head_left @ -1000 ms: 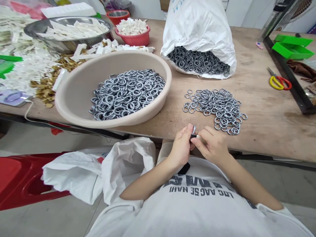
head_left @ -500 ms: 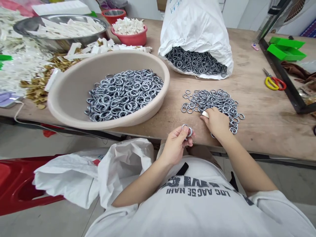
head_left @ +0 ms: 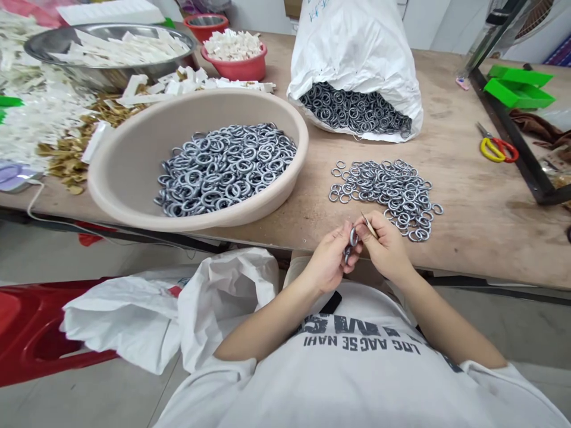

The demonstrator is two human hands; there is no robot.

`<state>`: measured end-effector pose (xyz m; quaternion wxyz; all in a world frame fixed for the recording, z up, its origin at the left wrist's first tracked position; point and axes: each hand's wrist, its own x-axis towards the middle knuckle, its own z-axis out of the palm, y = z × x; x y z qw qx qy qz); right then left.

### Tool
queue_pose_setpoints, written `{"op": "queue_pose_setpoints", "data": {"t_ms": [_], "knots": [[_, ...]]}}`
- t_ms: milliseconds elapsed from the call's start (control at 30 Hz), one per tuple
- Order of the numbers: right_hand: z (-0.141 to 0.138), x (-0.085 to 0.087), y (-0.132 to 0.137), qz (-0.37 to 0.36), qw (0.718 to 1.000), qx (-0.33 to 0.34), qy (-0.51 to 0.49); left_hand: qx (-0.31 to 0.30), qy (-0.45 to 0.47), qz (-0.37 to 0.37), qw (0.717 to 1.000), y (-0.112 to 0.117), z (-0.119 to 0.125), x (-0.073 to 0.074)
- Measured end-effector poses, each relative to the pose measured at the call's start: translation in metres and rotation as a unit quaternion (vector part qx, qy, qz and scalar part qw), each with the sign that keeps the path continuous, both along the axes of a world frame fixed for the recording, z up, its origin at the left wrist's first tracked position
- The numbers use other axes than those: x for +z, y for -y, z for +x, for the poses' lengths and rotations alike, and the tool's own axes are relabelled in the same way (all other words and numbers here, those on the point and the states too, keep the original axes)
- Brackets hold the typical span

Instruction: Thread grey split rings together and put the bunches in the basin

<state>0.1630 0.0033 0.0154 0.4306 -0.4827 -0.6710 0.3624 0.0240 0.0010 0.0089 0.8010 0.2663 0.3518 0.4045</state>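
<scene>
My left hand (head_left: pixel 331 260) is closed on grey rings; one ring (head_left: pixel 354 237) stands up at the fingertips and another shows lower, by the curled fingers. Right beside it, my right hand (head_left: pixel 384 245) grips a small blade (head_left: pixel 369 225) with a pale wrapped part, its thin tip pointing up and away. The right fingertips meet the upper ring, and how the thumb touches it is partly hidden. Just beyond both hands lies a loose pile of grey rings (head_left: pixel 388 187) on the wooden table (head_left: pixel 473 238).
A big beige basin (head_left: pixel 120 172) of rings stands left, and a white sack (head_left: pixel 357 47) spills rings at the back. Red-and-yellow scissors (head_left: pixel 497 147) lie right, near green trays (head_left: pixel 517 89). White strips fill a steel bowl (head_left: pixel 107 74); an open white bag (head_left: pixel 232 291) hangs below.
My right hand has drawn back from the ring pile to my left hand, still holding the blade. The left hand has turned slightly and moved a little to the right.
</scene>
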Motion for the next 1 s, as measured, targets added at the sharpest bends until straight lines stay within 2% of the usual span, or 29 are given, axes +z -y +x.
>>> {"op": "queue_pose_setpoints", "data": {"t_ms": [100, 233, 467, 533, 633, 733, 833, 933, 1000], "knots": [[-0.001, -0.004, 0.000, 0.026, 1.000, -0.002, -0.007, 0.002, 0.011, -0.012, 1.000, 0.003, -0.001, 0.003], [-0.002, -0.003, 0.002, 0.081, 0.996, 0.026, -0.005, 0.034, 0.010, 0.017, 0.999, 0.005, -0.004, 0.003], [-0.005, -0.003, 0.005, 0.152, 0.987, -0.025, 0.035, 0.045, -0.004, 0.025, 0.999, 0.006, -0.003, 0.001], [-0.003, -0.003, 0.008, 0.172, 0.982, -0.033, 0.066, 0.062, 0.003, 0.031, 0.998, 0.005, -0.005, 0.001], [-0.001, -0.002, 0.015, 0.196, 0.963, -0.024, 0.183, 0.095, 0.007, 0.024, 0.995, 0.004, -0.005, 0.003], [-0.004, -0.001, 0.020, 0.188, 0.941, -0.018, 0.282, 0.111, 0.011, 0.009, 0.994, 0.004, -0.005, 0.005], [-0.008, -0.002, 0.020, 0.183, 0.932, -0.013, 0.312, 0.113, 0.016, -0.001, 0.993, 0.006, -0.004, 0.004], [-0.004, -0.005, 0.013, 0.162, 0.943, -0.014, 0.289, 0.102, 0.015, 0.002, 0.995, 0.009, -0.004, 0.002], [0.002, -0.006, 0.002, 0.128, 0.958, -0.054, 0.252, 0.080, 0.015, 0.015, 0.997, 0.013, -0.005, 0.001]]}}
